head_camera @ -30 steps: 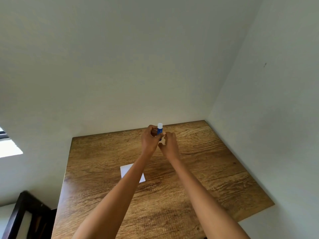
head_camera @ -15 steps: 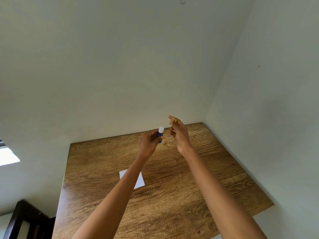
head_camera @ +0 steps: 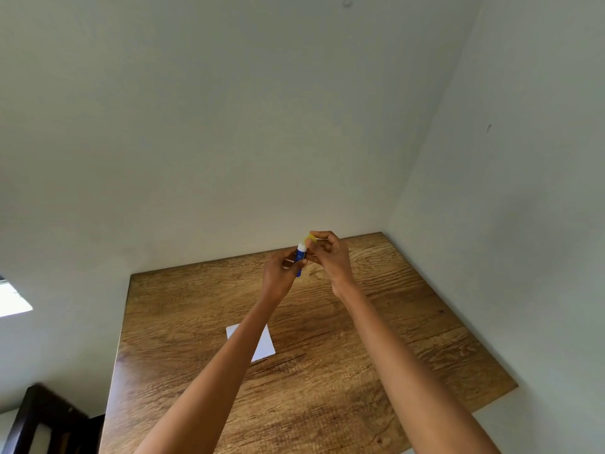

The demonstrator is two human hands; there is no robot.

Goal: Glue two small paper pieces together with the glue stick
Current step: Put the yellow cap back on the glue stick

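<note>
My left hand (head_camera: pixel 280 275) grips the blue glue stick (head_camera: pixel 300 257) upright above the far part of the wooden table (head_camera: pixel 376 339). My right hand (head_camera: pixel 329 255) pinches the stick's yellow cap (head_camera: pixel 309 239) right at the stick's white top. A white paper piece (head_camera: pixel 264 344) lies flat on the table's middle, partly hidden under my left forearm. I cannot tell whether it is one sheet or two stacked.
Pale walls close in the table at the back and on the right. A dark wooden chair (head_camera: pixel 42 417) stands at the lower left beside the table. A bright window patch (head_camera: pixel 13 299) shows at the left edge.
My right hand, which had lifted away from the stick half a second ago, has come back to its top with the yellow cap in its fingers. The left hand keeps its hold.
</note>
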